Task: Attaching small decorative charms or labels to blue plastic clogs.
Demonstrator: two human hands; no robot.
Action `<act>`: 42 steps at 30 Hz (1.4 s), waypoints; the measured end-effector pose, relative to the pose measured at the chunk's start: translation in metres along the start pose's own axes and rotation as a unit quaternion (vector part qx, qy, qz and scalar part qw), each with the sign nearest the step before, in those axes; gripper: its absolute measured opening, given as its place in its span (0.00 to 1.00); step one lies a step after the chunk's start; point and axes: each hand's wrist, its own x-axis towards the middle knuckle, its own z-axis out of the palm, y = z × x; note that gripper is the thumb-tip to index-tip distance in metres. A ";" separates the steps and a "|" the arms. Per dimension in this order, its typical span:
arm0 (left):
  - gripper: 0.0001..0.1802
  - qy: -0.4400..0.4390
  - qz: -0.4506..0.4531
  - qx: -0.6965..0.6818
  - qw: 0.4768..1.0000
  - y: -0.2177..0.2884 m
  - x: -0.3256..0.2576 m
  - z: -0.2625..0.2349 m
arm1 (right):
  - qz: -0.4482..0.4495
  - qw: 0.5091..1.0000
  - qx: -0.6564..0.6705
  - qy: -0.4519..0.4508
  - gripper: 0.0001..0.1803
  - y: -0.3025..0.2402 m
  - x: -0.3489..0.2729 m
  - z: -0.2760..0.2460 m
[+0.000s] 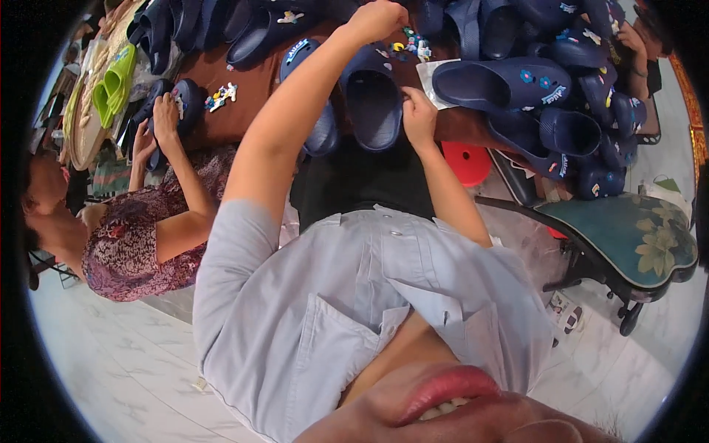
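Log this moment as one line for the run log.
left hand: reaching to small colourful charms | right hand: gripping rim of navy clog | brown table: piled navy clogs | co-worker's hands: on another clog

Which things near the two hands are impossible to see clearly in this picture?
Head view:
- Left hand: fingertips cut off by the top edge, so its grip is unclear.
- Small charms: too small to tell their shapes.
- Right hand: fingers curl over the navy clog rim, hiding anything pinched.
- Table: mostly covered by clogs.
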 end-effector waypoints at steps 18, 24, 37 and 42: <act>0.12 -0.134 0.025 -0.058 0.989 -0.030 0.020 0.064 | 0.006 1.000 -0.013 -0.012 0.12 0.000 -0.004 -0.002; 0.11 0.051 -0.082 -0.223 0.970 -0.044 0.014 0.037 | 0.020 0.999 -0.005 -0.027 0.12 0.005 -0.002 0.002; 0.10 0.253 -0.378 -0.332 0.827 -0.034 -0.222 -0.097 | -0.114 0.989 0.094 0.018 0.11 -0.051 -0.011 -0.019; 0.15 0.301 -0.413 -0.450 0.733 -0.027 -0.247 -0.067 | -0.168 0.972 0.004 -0.163 0.18 -0.099 0.007 0.004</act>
